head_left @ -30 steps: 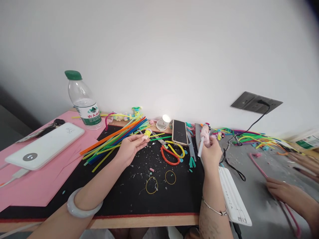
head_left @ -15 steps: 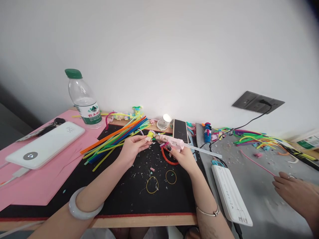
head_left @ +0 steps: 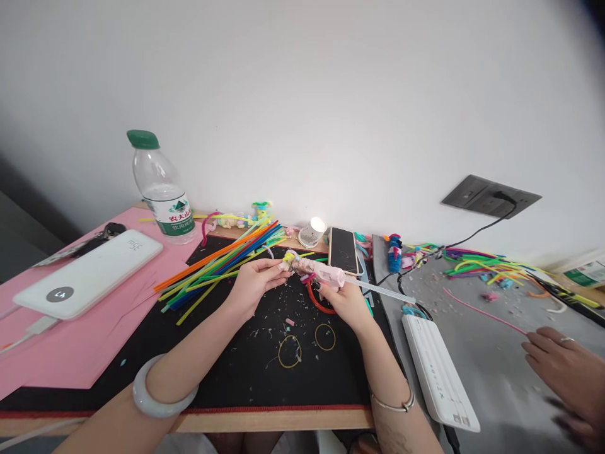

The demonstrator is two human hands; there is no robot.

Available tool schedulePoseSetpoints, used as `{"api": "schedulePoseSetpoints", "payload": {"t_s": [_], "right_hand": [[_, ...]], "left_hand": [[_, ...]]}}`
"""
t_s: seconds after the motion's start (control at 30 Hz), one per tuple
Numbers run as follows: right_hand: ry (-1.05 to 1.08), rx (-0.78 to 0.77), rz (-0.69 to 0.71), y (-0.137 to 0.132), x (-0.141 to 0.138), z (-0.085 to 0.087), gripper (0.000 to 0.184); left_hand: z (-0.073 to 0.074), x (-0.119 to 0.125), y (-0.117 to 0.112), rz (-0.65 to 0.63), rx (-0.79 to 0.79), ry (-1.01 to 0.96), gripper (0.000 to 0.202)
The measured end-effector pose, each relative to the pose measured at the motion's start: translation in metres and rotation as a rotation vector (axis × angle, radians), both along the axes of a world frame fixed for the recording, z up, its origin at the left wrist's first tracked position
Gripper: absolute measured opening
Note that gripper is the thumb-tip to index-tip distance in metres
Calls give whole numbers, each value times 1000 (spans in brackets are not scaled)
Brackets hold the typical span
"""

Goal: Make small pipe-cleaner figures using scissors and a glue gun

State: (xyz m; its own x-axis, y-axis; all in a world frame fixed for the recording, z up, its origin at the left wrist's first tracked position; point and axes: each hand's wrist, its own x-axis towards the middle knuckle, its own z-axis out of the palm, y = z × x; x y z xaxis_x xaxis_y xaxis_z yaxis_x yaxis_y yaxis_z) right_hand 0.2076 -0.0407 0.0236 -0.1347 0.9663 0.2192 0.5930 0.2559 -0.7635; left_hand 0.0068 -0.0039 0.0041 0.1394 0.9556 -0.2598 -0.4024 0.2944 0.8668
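My right hand [head_left: 347,301] is closed round the handle of a pink hot glue gun [head_left: 324,271], whose nozzle points left. A long clear glue stick [head_left: 385,290] sticks out of its back end. Between the fingertips of my left hand [head_left: 255,284] is a small yellow pipe-cleaner piece [head_left: 288,257], partly hidden by the fingers. The gun's nozzle is right at this piece; whether they touch I cannot tell. Under the gun shows a red loop [head_left: 317,301]. Two rubber bands [head_left: 289,351] lie on the black mat [head_left: 227,378] among scraps.
Left are a bundle of coloured pipe cleaners [head_left: 212,271], a water bottle [head_left: 165,195] and a white power bank [head_left: 89,274]. A paper cup [head_left: 312,233] and a phone [head_left: 343,249] stand behind. Right are a white power strip [head_left: 439,372] and another person's hand [head_left: 558,362] with a pink pipe cleaner [head_left: 482,312].
The glue gun has tilted a little, with its back end and my right hand slightly lower. My left hand has barely moved. The other person's hand has shifted slightly, and a second dark blurred shape shows below it.
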Motion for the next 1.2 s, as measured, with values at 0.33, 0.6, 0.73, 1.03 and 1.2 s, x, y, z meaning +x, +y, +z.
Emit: {"api": "schedulePoseSetpoints", "payload": {"t_s": [0.33,0.6,0.73,1.03,1.2], "right_hand": [[-213,123,67,3,1,3,16],[-289,175,85,2,5,2,17],[-234,146,80,3,6,2,20],[-199,87,76,0,5,3,21],[-205,95,91,1,6,5,21]], "left_hand": [[-3,-3,3,-38,-61,-19,12],[-3,-5,5,-28,-88,-16,4],[-4,-5,5,1,-65,0,3],[-9,-6,7,4,-52,-25,5],[-8,-5,7,2,-84,-44,3]]}}
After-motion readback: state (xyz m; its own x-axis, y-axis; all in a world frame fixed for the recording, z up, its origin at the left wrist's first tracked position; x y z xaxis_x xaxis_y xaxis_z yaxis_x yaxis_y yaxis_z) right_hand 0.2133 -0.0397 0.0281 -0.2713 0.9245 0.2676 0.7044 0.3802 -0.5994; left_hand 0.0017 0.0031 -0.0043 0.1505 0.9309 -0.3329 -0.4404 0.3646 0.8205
